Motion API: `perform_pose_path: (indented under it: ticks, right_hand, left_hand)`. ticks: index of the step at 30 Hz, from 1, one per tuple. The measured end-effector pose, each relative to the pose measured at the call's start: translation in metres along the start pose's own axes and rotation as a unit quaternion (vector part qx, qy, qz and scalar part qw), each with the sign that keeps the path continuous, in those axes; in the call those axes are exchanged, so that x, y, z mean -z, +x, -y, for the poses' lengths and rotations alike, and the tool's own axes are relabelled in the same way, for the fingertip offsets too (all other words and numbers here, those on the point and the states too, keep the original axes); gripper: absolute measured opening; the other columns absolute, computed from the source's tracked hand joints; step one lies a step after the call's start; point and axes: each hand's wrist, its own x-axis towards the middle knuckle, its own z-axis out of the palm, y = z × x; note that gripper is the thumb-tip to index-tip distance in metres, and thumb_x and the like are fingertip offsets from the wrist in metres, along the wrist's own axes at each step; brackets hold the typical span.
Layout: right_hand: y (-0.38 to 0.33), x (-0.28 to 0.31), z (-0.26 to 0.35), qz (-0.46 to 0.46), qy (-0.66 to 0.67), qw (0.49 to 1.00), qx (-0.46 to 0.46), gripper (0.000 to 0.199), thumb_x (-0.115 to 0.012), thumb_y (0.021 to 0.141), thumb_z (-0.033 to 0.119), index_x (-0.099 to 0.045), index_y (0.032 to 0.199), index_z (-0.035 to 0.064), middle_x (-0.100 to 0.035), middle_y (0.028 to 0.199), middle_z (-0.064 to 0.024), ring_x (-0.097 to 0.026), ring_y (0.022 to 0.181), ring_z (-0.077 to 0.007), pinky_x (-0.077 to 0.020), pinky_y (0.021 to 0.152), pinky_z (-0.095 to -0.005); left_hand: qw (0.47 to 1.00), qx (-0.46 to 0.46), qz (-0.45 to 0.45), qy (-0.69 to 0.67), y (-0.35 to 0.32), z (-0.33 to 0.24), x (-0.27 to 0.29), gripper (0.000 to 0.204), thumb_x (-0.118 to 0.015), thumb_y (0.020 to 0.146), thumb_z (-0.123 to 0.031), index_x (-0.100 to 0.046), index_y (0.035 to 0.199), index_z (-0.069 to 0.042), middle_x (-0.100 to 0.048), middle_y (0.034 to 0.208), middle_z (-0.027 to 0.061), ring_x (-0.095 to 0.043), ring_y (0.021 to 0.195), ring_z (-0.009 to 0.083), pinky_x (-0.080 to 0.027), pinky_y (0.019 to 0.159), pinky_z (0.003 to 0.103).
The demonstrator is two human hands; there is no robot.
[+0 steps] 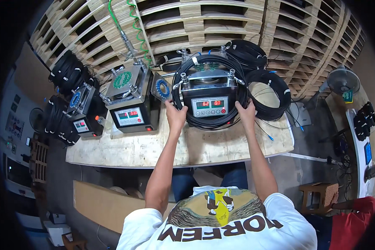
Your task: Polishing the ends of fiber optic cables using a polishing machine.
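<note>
A coil of black cable (pixel 177 98) with a white tie stands in front of the right-hand machine, ringing its front. My left hand (pixel 176 116) grips the coil's lower left side, and my right hand (pixel 246 114) grips its lower right side, thumbs facing inward. Through the ring shows the polishing machine (pixel 209 92), with metal clamp posts and a lit red display panel (pixel 208 107). Just left of my left hand leans a metal plate with a ring of blue fittings (pixel 162 88). My fingers behind the coil are partly hidden.
Two similar machines, one in the middle (pixel 129 116) and a smaller one (pixel 86 126), stand left on the wooden table (pixel 187 150). Another cable coil (pixel 282 96) lies right, its loose blue-tipped ends trailing. Behind rise wooden pallets (pixel 196 25). A person's red sleeve (pixel 358 221) shows lower right.
</note>
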Motion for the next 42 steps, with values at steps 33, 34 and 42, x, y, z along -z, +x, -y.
perform_pose_path:
  ticks: [33, 34, 42]
  right_hand:
    - [0.039, -0.029, 0.029, -0.142, 0.018, 0.989, 0.024, 0.062, -0.033, 0.107, 0.042, -0.055, 0.089, -0.0124, -0.056, 0.075, -0.0281, -0.047, 0.07, -0.042, -0.0394, 0.07, -0.0478]
    - [0.038, -0.031, 0.031, -0.136, 0.023, 0.99, 0.017, 0.062, -0.033, 0.107, 0.042, -0.056, 0.089, -0.0123, -0.056, 0.076, -0.028, -0.047, 0.071, -0.0421, -0.0399, 0.07, -0.0473]
    - [0.048, -0.016, 0.032, -0.105, -0.025, 0.993, 0.042, 0.052, -0.034, 0.105, 0.035, -0.055, 0.09, -0.0101, -0.057, 0.079, -0.0298, -0.053, 0.077, -0.0464, -0.0419, 0.074, -0.047]
  left_hand:
    - [0.963, -0.053, -0.03, -0.262, 0.041, -0.011, -0.024, 0.045, -0.046, 0.106, -0.034, -0.059, 0.127, 0.004, -0.065, 0.103, 0.0087, -0.054, 0.093, 0.0143, -0.043, 0.087, 0.027]
    - [0.964, -0.058, -0.038, -0.257, 0.042, -0.009, -0.023, 0.045, -0.046, 0.106, -0.034, -0.06, 0.125, 0.004, -0.064, 0.102, 0.0089, -0.054, 0.092, 0.0143, -0.043, 0.087, 0.028]
    - [0.969, -0.009, -0.015, -0.248, 0.037, -0.021, -0.015, 0.044, -0.042, 0.107, -0.034, -0.058, 0.129, 0.001, -0.062, 0.093, 0.0069, -0.05, 0.068, 0.0102, -0.046, 0.058, 0.027]
